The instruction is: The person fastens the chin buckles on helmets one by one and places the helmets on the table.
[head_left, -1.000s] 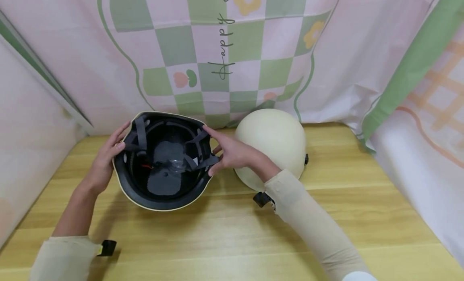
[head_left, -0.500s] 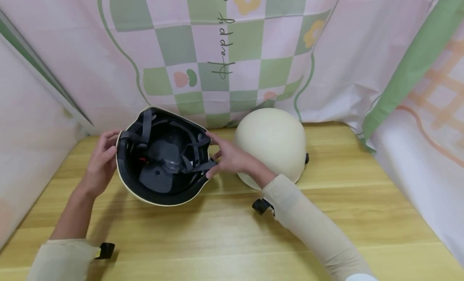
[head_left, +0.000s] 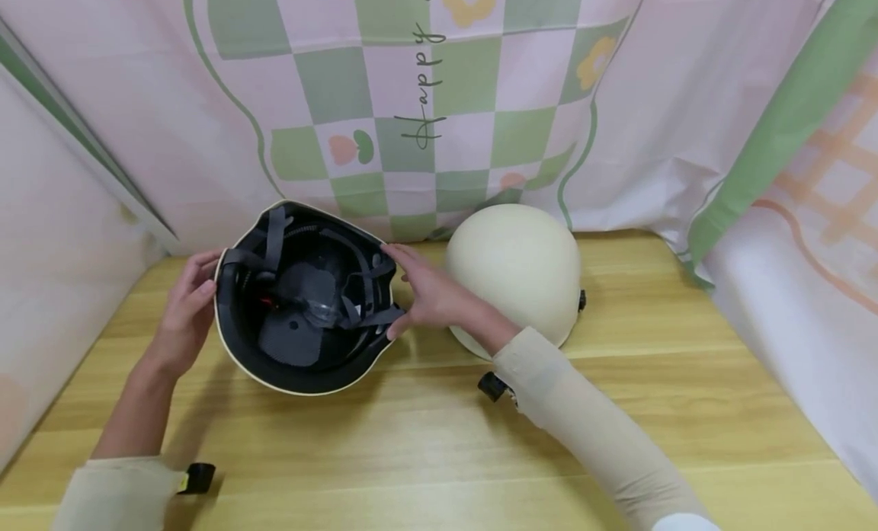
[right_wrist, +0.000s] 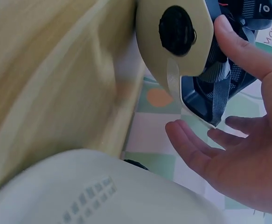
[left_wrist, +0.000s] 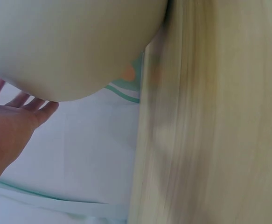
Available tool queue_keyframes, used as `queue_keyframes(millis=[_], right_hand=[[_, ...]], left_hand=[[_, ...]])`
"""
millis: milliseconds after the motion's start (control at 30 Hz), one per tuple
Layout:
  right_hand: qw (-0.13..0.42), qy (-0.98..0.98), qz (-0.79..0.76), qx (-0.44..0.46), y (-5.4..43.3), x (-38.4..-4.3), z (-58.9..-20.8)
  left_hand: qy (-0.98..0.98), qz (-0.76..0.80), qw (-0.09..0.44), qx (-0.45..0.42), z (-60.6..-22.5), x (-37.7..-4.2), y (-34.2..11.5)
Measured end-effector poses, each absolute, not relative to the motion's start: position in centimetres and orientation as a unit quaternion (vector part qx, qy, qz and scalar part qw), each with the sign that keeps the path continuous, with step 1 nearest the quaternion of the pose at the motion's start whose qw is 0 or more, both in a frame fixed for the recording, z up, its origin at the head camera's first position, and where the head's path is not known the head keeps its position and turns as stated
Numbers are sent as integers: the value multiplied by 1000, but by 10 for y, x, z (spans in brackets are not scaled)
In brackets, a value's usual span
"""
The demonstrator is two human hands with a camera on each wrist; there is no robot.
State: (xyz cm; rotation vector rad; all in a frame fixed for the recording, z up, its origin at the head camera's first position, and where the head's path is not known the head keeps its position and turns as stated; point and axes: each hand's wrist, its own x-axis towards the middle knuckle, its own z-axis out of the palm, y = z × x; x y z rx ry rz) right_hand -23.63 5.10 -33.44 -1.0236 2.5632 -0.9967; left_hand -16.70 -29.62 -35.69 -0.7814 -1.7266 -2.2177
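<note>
An upturned cream helmet [head_left: 305, 314] stands on the left of the table, its black padded inside and grey straps showing. My left hand [head_left: 181, 314] rests on its left side; in the left wrist view, the fingers [left_wrist: 45, 112] reach along the smooth outer shell [left_wrist: 75, 51]. At the helmet's right rim is my right hand [head_left: 435, 291], thumb and forefinger apart along the side notch. The right wrist view shows that thumb [right_wrist: 226, 28] against the dark padding, the other fingers spread loosely near the strap [right_wrist: 219, 93]. A black oval piece [right_wrist: 177, 30] sits on the shell.
A second cream helmet [head_left: 514, 272] sits dome up at the right, partly behind my right forearm. A printed cloth [head_left: 466, 97] hangs behind the wooden table [head_left: 439, 455]. Black wrist cameras [head_left: 199, 478] stick out from both sleeves.
The upturned helmet has turned and tipped, its left side rising and its opening swinging round. My left hand has shifted outward along the rim; my right hand has dipped slightly. The second helmet stayed put.
</note>
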Motion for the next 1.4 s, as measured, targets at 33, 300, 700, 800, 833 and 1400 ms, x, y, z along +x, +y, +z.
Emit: queue_keyframes(millis=[33, 300, 700, 800, 833, 1400], right_hand=[[101, 871, -329, -349, 50, -237, -334], [102, 895, -279, -332, 47, -241, -334], [119, 912, -256, -299, 42, -237, -345], [118, 909, -261, -305, 39, -235, -350], [119, 907, -263, -306, 38, -235, -351], [218, 896, -260, -288, 35, -232, -361]], left_hand=[[-589, -755, 110, -268, -357, -167, -297], [-627, -724, 112, -265, -354, -163, -296], [-659, -703, 103, -245, -356, -158, -298], [-657, -706, 102, -243, -355, -158, -298], [-656, -708, 102, -242, -355, -158, -298], [-646, -719, 77, -242, -357, -158, -294]])
